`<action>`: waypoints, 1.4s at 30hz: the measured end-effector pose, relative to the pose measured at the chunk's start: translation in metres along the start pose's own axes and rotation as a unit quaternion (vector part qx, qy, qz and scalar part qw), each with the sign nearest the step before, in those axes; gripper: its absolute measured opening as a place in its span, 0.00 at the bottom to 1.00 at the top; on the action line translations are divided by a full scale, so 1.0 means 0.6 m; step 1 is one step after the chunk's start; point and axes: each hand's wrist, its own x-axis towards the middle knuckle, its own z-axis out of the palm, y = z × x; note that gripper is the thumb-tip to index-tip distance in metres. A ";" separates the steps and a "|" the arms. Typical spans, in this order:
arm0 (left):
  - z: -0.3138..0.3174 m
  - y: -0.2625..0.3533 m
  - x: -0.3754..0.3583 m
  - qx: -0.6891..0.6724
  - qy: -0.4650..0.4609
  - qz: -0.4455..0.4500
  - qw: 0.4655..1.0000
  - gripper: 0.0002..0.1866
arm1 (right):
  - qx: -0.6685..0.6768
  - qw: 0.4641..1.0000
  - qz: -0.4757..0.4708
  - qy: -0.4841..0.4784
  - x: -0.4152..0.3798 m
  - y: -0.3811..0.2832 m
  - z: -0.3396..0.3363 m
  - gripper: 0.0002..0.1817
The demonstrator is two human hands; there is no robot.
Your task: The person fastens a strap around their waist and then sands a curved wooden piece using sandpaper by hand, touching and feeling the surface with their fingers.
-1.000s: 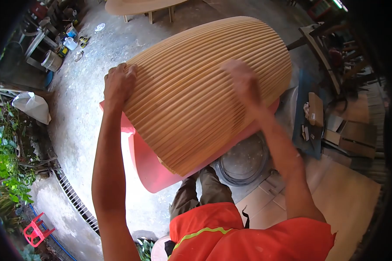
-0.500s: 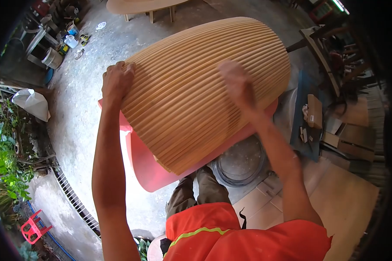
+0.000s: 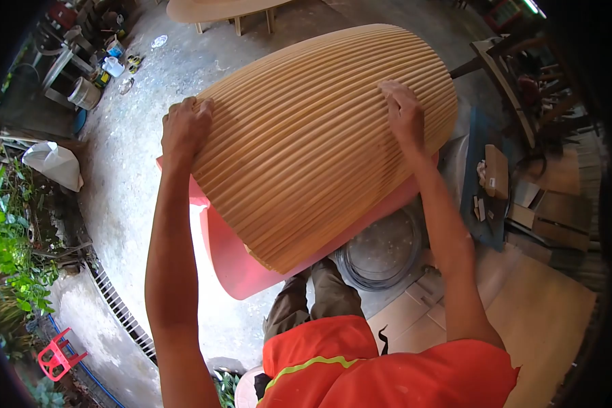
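A large curved wooden panel (image 3: 306,149) with ribs running along its length rests over a pink curved support (image 3: 234,262). My left hand (image 3: 185,129) is closed at the panel's left edge, its fingers bent over the top of the ribs. On the right part of the ribbed surface lies my right hand (image 3: 406,117), closed, with bent fingertips against the ribs. Whatever is under those fingers, if anything, is hidden.
A coil of wire (image 3: 374,262) lies on the floor beside my legs. Cardboard sheets (image 3: 523,313) cover the floor at right, below a blue board (image 3: 476,183). A wooden table (image 3: 217,8) stands ahead. A white sack (image 3: 53,163) and red chair (image 3: 60,355) are at left.
My right hand has moved to the right across the ribs; it was blurred before and is sharper now. The left hand keeps its place at the panel's edge.
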 end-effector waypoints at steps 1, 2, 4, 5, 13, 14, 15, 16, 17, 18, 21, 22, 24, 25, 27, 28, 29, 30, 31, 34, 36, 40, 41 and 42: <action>-0.001 0.002 -0.004 0.004 0.015 0.003 1.000 0.32 | -0.001 1.000 -0.001 -0.003 -0.008 -0.025 0.007 0.19; -0.003 0.010 -0.003 0.007 0.033 0.009 0.999 0.32 | 0.014 0.999 -0.047 -0.003 -0.023 -0.058 0.026 0.19; -0.003 -0.008 0.009 -0.002 0.017 0.016 1.000 0.32 | 0.031 0.995 -0.097 -0.005 -0.023 -0.066 0.031 0.18; 0.003 -0.017 0.017 -0.005 -0.004 0.028 1.000 0.33 | 0.032 0.991 -0.125 -0.021 -0.024 -0.057 0.029 0.17; -0.004 0.008 0.005 0.016 0.005 -0.016 1.000 0.33 | -0.011 0.993 -0.114 0.002 -0.008 -0.012 0.021 0.16; -0.001 0.007 0.010 0.016 -0.007 -0.021 1.000 0.33 | 0.020 0.988 -0.151 -0.015 -0.019 -0.047 0.036 0.15; 0.001 0.006 0.010 0.015 -0.009 -0.027 0.999 0.33 | 0.027 0.985 -0.166 -0.028 -0.026 -0.102 0.051 0.15; 0.001 0.006 0.011 0.013 -0.008 -0.018 1.000 0.33 | 0.036 0.982 -0.181 -0.041 -0.032 -0.157 0.066 0.14; -0.001 0.004 0.009 0.011 -0.004 -0.007 1.000 0.34 | 0.039 0.981 -0.182 -0.044 -0.045 -0.195 0.081 0.14; -0.001 0.000 0.007 0.011 -0.001 -0.010 1.000 0.34 | 0.050 0.981 -0.180 -0.052 -0.052 -0.227 0.094 0.15; 0.002 -0.002 0.004 -0.001 0.000 -0.001 1.000 0.33 | 0.062 0.978 -0.188 -0.064 -0.047 -0.232 0.090 0.15; 0.002 -0.003 0.004 -0.010 0.005 0.003 1.000 0.32 | 0.064 0.975 -0.200 -0.075 -0.044 -0.226 0.081 0.16; 0.005 -0.005 0.000 -0.025 0.010 0.001 1.000 0.32 | 0.054 0.969 -0.220 -0.095 -0.037 -0.218 0.060 0.16; 0.005 -0.001 0.001 -0.014 0.006 0.008 1.000 0.31 | 0.046 0.964 -0.238 -0.110 -0.029 -0.215 0.049 0.16; -0.002 0.005 -0.003 -0.006 0.011 0.006 1.000 0.31 | 0.012 0.965 -0.235 -0.117 -0.019 -0.191 0.032 0.16; -0.003 0.010 -0.008 -0.010 0.016 0.001 1.000 0.30 | -0.023 0.967 -0.223 -0.121 -0.016 -0.181 0.029 0.17; -0.005 0.017 -0.012 -0.013 0.020 -0.003 1.000 0.30 | -0.018 0.964 -0.234 -0.123 -0.015 -0.174 0.031 0.17; -0.002 0.019 -0.014 -0.010 0.037 -0.005 0.999 0.29 | -0.015 0.964 -0.237 -0.122 -0.015 -0.173 0.031 0.17; -0.003 0.021 -0.014 -0.009 0.042 -0.014 0.999 0.29 | -0.012 0.963 -0.239 -0.121 -0.013 -0.170 0.031 0.17; -0.008 0.022 -0.005 -0.024 0.025 -0.026 0.999 0.29 | 0.006 0.956 -0.260 -0.136 0.000 -0.161 0.025 0.17; -0.011 0.016 -0.002 -0.061 0.021 -0.019 0.998 0.30 | 0.038 0.949 -0.270 -0.159 0.013 -0.155 0.018 0.17; 0.010 -0.034 -0.040 -0.550 0.225 -0.072 0.801 0.24 | 0.124 0.909 -0.325 -0.228 0.055 -0.114 0.017 0.16; 0.001 -0.013 -0.102 -0.503 0.239 -0.096 0.825 0.22 | 0.140 0.900 -0.340 -0.236 0.064 -0.101 0.014 0.16; -0.004 0.025 -0.171 -0.474 0.260 -0.122 0.832 0.21 | 0.138 0.886 -0.368 -0.245 0.077 -0.091 0.014 0.16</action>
